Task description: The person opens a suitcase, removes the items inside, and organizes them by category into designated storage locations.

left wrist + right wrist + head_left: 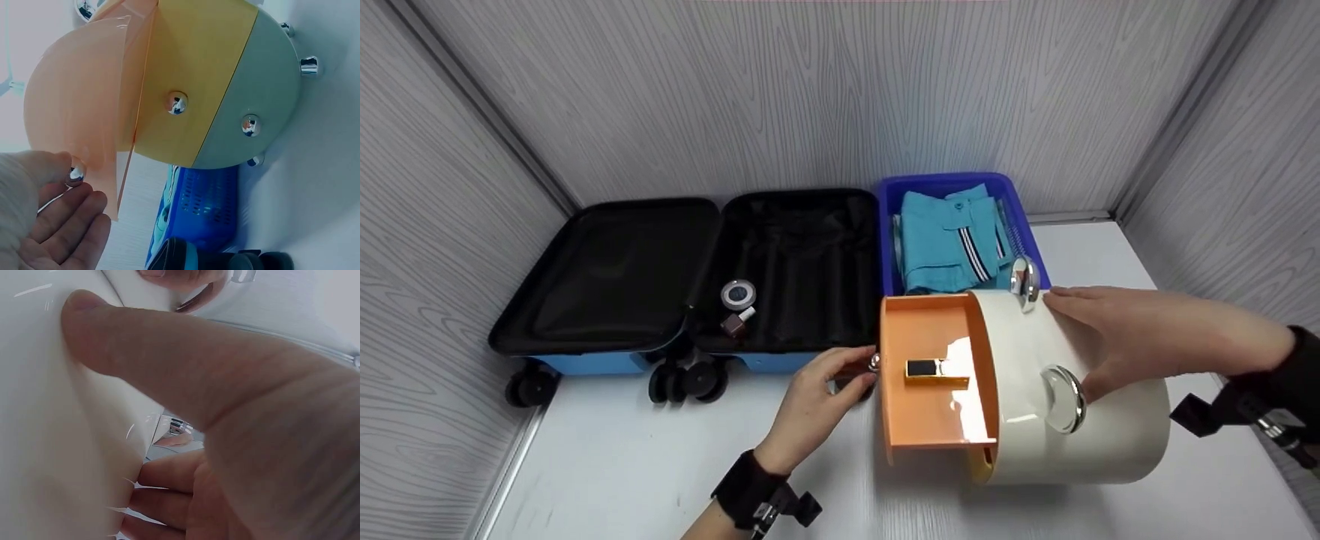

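**Risk of a tipped case and a lipstick sliding out**

Well beyond the left hand (817, 397), across the table (622, 465): open suitcase (690, 277), black-lined, with a round compact (738, 294) and a small bottle (735, 322) inside. Not at risk, and no part of the hazard.

Under the right hand (1140, 337): cream cosmetics case (1110, 435), lying on its curved side. Right hand laid flat on the shell, fingers straight, pressing and gripping nothing. Likely to roll or skid toward the left hand if that palm lifts or slackens during a pull, given the rounded side on a smooth top.

Just past the right fingertips: blue basket (885, 225) with a folded teal shirt (945, 240). Touching the case or only close to it, cannot tell. Could be knocked by a roll that way.

Between the two hands: orange tray (930, 420), swung out from the case. Thin, translucent plastic in the left wrist view. Could flex or strain at its pivot under a hard or crooked tug.

On the tray, just right of the left fingertips: gold lipstick (936, 370), loose and lying flat. Apt to slide off the open edge onto the table with a jerk or a tilt.

Pinched between left thumb and fingertips: chrome knob (874, 363), small, round and slick. Easy to lose from so light a pinch, letting the tray swing free.
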Demonstrator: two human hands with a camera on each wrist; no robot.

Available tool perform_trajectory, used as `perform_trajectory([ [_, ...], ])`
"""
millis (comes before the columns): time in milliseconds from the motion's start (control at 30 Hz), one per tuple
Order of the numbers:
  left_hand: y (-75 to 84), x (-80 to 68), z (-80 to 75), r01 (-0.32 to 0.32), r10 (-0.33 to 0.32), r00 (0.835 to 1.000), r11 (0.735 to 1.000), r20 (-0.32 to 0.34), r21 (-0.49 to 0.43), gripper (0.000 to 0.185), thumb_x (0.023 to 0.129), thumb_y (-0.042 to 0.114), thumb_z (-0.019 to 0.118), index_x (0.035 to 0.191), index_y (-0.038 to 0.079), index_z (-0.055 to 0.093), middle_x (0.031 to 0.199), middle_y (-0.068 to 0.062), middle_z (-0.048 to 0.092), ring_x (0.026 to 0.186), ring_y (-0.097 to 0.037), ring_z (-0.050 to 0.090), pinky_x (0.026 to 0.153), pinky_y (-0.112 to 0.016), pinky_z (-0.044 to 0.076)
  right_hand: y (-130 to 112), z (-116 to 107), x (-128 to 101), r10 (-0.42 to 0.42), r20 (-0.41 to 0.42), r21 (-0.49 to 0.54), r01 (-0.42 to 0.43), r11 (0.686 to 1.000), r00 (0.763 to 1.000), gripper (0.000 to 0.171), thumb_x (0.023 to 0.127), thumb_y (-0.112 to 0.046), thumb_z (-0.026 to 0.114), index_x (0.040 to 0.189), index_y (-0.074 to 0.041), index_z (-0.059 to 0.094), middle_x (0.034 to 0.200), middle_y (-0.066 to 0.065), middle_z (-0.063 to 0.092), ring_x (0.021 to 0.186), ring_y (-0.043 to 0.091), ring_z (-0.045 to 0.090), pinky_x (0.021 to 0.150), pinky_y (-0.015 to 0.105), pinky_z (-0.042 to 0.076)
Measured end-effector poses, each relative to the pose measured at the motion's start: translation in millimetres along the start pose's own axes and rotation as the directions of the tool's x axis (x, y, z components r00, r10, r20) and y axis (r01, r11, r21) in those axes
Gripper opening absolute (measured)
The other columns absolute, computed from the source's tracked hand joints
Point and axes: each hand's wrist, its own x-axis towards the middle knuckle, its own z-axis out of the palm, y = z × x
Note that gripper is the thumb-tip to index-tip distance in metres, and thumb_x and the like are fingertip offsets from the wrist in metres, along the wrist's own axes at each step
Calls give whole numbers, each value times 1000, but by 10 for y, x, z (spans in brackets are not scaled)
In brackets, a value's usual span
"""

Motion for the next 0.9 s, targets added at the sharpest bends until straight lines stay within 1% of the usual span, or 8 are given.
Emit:
perform_trajectory([
  [100, 11, 33, 27, 7, -8, 1000, 1000, -20, -19, 28, 99, 29, 72, 125, 20, 72, 118, 4, 69, 104, -7, 66, 89, -33, 56, -12, -3, 6, 4, -1, -7, -4, 1000, 1000, 120, 60, -51, 91, 153, 6, 40, 152, 22, 48, 136, 38, 50, 108, 55, 43],
  [200, 40, 68, 66, 8, -8, 1000, 1000, -11, -29, 24, 99, 29, 71, 121, 21, 73, 115, 2, 70, 102, -8, 66, 89, -33, 56, -19, -5, 5, 6, -3, -11, -6, 1000, 1000, 119, 61, -50, 91, 154, 4, 40, 152, 19, 49, 134, 36, 51, 107, 55, 44],
  [367, 123, 138, 168, -26, 27, 999, 998, 23, -52, 23, 98, 28, 72, 120, 20, 73, 110, 9, 68, 98, -7, 66, 83, -31, 57, -22, 4, 12, 12, 3, -13, -12, 1000, 1000, 119, 61, -50, 91, 154, 4, 39, 152, 22, 47, 134, 38, 51, 108, 56, 43],
  [467, 175, 185, 240, -50, 53, 998, 997, 35, -62, 24, 98, 29, 72, 120, 20, 74, 109, 11, 68, 98, -6, 66, 80, -31, 56, -19, 10, 16, 11, 5, -9, -11, 1000, 1000, 119, 62, -51, 91, 154, 4, 39, 152, 21, 48, 133, 37, 51, 108, 56, 43],
  [567, 217, 234, 317, -72, 75, 996, 996, 51, -60, 24, 98, 30, 71, 120, 21, 74, 109, 11, 67, 98, -5, 65, 81, -30, 56, -15, 13, 14, 10, 4, -5, -10, 1000, 1000, 118, 62, -52, 90, 154, 3, 40, 151, 20, 49, 133, 36, 52, 107, 56, 43],
  [700, 260, 297, 433, -96, 101, 992, 993, 74, -65, 23, 99, 31, 71, 119, 20, 74, 111, 11, 67, 100, -3, 64, 86, -29, 57, -9, 9, 3, 18, 2, 1, -18, 1000, 1000, 118, 62, -52, 90, 154, 0, 41, 151, 18, 50, 132, 35, 52, 107, 56, 44],
  [900, 308, 375, 614, -118, 126, 987, 989, 101, -84, 25, 99, 31, 71, 120, 19, 73, 111, 11, 67, 100, -1, 63, 86, -23, 55, -9, 11, -1, 23, -1, 3, -23, 1000, 1000, 114, 61, -49, 91, 154, -2, 43, 150, 15, 51, 126, 29, 55, 103, 51, 47],
])
